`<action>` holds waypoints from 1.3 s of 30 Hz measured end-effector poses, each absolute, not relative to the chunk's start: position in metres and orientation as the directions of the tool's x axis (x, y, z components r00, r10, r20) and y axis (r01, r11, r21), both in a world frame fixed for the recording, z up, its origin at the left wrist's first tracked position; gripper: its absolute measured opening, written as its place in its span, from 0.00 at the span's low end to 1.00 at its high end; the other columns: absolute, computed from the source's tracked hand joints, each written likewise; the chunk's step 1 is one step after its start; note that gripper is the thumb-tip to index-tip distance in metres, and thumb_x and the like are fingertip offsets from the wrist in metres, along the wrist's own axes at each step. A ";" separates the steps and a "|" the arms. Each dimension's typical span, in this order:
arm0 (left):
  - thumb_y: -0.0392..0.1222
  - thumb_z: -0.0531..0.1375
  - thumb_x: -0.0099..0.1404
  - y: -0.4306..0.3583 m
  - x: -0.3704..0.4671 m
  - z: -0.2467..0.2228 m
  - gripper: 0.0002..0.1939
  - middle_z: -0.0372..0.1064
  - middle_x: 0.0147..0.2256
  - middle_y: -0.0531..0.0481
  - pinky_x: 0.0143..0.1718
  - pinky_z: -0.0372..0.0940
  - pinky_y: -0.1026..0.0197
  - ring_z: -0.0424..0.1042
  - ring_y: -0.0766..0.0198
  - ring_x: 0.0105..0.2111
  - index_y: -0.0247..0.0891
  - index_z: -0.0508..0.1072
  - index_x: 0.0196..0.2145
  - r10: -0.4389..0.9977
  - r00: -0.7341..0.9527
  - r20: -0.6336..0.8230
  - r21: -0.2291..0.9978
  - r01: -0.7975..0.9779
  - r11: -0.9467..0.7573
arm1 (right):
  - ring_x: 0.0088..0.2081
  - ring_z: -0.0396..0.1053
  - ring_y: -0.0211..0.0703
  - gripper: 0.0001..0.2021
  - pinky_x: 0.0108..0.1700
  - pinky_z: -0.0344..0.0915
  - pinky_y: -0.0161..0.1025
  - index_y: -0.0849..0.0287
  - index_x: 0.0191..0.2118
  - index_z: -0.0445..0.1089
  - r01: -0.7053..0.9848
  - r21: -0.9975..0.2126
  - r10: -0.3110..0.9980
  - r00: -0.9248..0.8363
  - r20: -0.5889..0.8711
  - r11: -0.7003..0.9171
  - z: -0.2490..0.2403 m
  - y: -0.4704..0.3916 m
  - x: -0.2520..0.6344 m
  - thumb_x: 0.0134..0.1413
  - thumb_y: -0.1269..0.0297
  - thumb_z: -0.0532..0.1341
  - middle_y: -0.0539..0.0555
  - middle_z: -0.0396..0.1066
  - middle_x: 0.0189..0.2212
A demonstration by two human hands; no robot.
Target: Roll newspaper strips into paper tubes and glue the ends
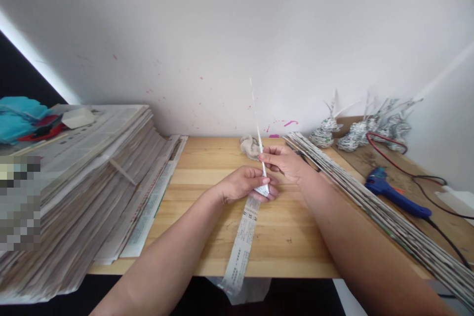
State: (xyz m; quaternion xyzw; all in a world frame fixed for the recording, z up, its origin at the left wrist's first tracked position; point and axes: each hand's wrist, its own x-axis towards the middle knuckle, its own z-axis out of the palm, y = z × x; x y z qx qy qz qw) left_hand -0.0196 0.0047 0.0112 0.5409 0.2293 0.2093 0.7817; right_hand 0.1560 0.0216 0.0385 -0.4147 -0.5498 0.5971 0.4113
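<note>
Above the middle of the table, a strip of newspaper (241, 247) is partly rolled into a thin, pointed tube (255, 113) that rises toward the wall. My left hand (250, 185) is closed on the lower end, where the flat strip meets the roll, with the thumb pressed on it. Higher up, my right hand (281, 160) pinches the tube between thumb and fingers. The unrolled part of the strip runs down from my left hand and hangs past the table's front edge. Behind the hands lies a crumpled beige cloth-like piece (250, 147).
A tall newspaper stack (111, 158) fills the left side. Rolled paper sticks (355, 192) lie along the right, beside a blue glue gun (398, 197) with its cord on cardboard (355, 158). Several woven paper figures (324, 133) stand at the back right of the wooden table (200, 168).
</note>
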 end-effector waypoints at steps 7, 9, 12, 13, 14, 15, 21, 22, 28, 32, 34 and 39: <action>0.52 0.64 0.57 0.004 -0.019 0.012 0.22 0.75 0.37 0.35 0.40 0.68 0.54 0.75 0.55 0.38 0.30 0.74 0.42 0.581 0.803 -0.132 0.945 -0.075 0.319 | 0.20 0.55 0.30 0.15 0.19 0.44 0.31 0.61 0.28 0.72 -0.015 -0.999 0.923 -0.383 -0.037 -0.047 0.037 0.022 0.160 0.42 0.54 0.69 0.47 0.61 0.19; 0.52 0.64 0.56 0.004 -0.019 0.011 0.22 0.75 0.37 0.36 0.39 0.68 0.54 0.75 0.56 0.38 0.31 0.74 0.42 0.588 0.798 -0.132 0.945 -0.078 0.318 | 0.19 0.52 0.29 0.16 0.19 0.43 0.31 0.61 0.23 0.68 -0.018 -0.999 0.943 -0.331 -0.026 -0.034 0.037 0.022 0.157 0.39 0.54 0.71 0.46 0.60 0.17; 0.53 0.65 0.56 0.005 -0.018 0.010 0.23 0.75 0.37 0.36 0.39 0.68 0.55 0.75 0.56 0.37 0.31 0.74 0.41 0.603 0.786 -0.137 0.946 -0.075 0.314 | 0.18 0.51 0.30 0.18 0.20 0.43 0.32 0.60 0.22 0.66 0.015 -1.000 0.969 -0.246 0.006 0.010 0.036 0.024 0.152 0.38 0.51 0.70 0.45 0.59 0.17; 0.53 0.65 0.56 0.005 -0.018 0.010 0.23 0.75 0.37 0.36 0.39 0.68 0.55 0.75 0.56 0.37 0.31 0.74 0.41 0.606 0.783 -0.140 0.948 -0.071 0.310 | 0.19 0.52 0.31 0.18 0.20 0.45 0.32 0.59 0.23 0.67 0.038 -0.999 0.976 -0.215 0.030 0.039 0.035 0.025 0.152 0.41 0.48 0.68 0.46 0.59 0.17; 0.53 0.64 0.56 0.005 -0.018 0.010 0.23 0.75 0.37 0.36 0.38 0.68 0.56 0.75 0.56 0.37 0.31 0.74 0.41 0.609 0.781 -0.141 0.949 -0.068 0.307 | 0.20 0.54 0.33 0.19 0.21 0.47 0.33 0.59 0.25 0.70 0.075 -0.994 0.981 -0.180 0.065 0.079 0.033 0.027 0.152 0.44 0.46 0.65 0.47 0.61 0.18; 0.53 0.64 0.56 0.005 -0.019 0.011 0.22 0.75 0.37 0.36 0.38 0.68 0.56 0.75 0.57 0.37 0.31 0.74 0.41 0.610 0.779 -0.142 0.950 -0.065 0.305 | 0.22 0.57 0.35 0.20 0.23 0.50 0.34 0.59 0.28 0.72 0.138 -0.982 0.983 -0.144 0.113 0.133 0.031 0.029 0.154 0.48 0.44 0.61 0.49 0.63 0.20; 0.53 0.63 0.58 0.005 -0.020 0.014 0.23 0.75 0.40 0.35 0.40 0.68 0.57 0.75 0.56 0.39 0.32 0.74 0.45 0.626 0.769 -0.133 0.957 -0.064 0.282 | 0.32 0.66 0.43 0.15 0.35 0.57 0.38 0.57 0.40 0.76 0.811 -0.509 0.951 -0.184 0.248 0.289 0.007 0.044 0.167 0.51 0.53 0.61 0.56 0.71 0.32; 0.53 0.63 0.58 0.005 -0.020 0.014 0.24 0.75 0.40 0.35 0.40 0.68 0.57 0.75 0.56 0.40 0.32 0.74 0.45 0.629 0.765 -0.140 0.958 -0.056 0.282 | 0.33 0.66 0.44 0.14 0.35 0.57 0.38 0.56 0.40 0.76 0.851 -0.446 0.953 -0.187 0.237 0.278 0.004 0.046 0.168 0.53 0.55 0.59 0.56 0.71 0.33; 0.53 0.62 0.58 0.006 -0.020 0.012 0.25 0.75 0.40 0.35 0.41 0.68 0.56 0.75 0.56 0.39 0.32 0.73 0.47 0.633 0.761 -0.140 0.956 -0.063 0.287 | 0.34 0.66 0.44 0.11 0.33 0.54 0.38 0.56 0.34 0.73 0.918 -0.348 0.952 -0.087 0.295 0.192 -0.003 0.050 0.160 0.56 0.61 0.55 0.55 0.73 0.33; 0.53 0.62 0.59 0.006 -0.021 0.013 0.25 0.75 0.40 0.34 0.41 0.68 0.55 0.75 0.56 0.39 0.31 0.73 0.47 0.640 0.756 -0.137 0.956 -0.069 0.287 | 0.29 0.64 0.44 0.14 0.28 0.49 0.38 0.55 0.34 0.71 0.927 -0.353 0.964 -0.032 0.264 0.128 -0.002 0.047 0.157 0.59 0.54 0.51 0.53 0.72 0.29; 0.53 0.62 0.59 0.006 -0.021 0.014 0.24 0.75 0.40 0.35 0.41 0.68 0.55 0.75 0.56 0.39 0.31 0.73 0.46 0.648 0.748 -0.144 0.953 -0.071 0.293 | 0.27 0.63 0.44 0.18 0.28 0.48 0.38 0.54 0.32 0.71 0.928 -0.355 0.966 -0.019 0.257 0.113 -0.001 0.046 0.157 0.60 0.50 0.50 0.53 0.71 0.26; 0.51 0.62 0.59 0.006 -0.022 0.016 0.22 0.75 0.39 0.36 0.40 0.68 0.56 0.75 0.56 0.39 0.31 0.73 0.44 0.657 0.739 -0.149 0.948 -0.082 0.307 | 0.25 0.62 0.41 0.23 0.27 0.51 0.37 0.57 0.23 0.66 0.852 -0.481 0.927 -0.012 0.375 0.206 0.000 0.046 0.163 0.60 0.46 0.48 0.52 0.68 0.21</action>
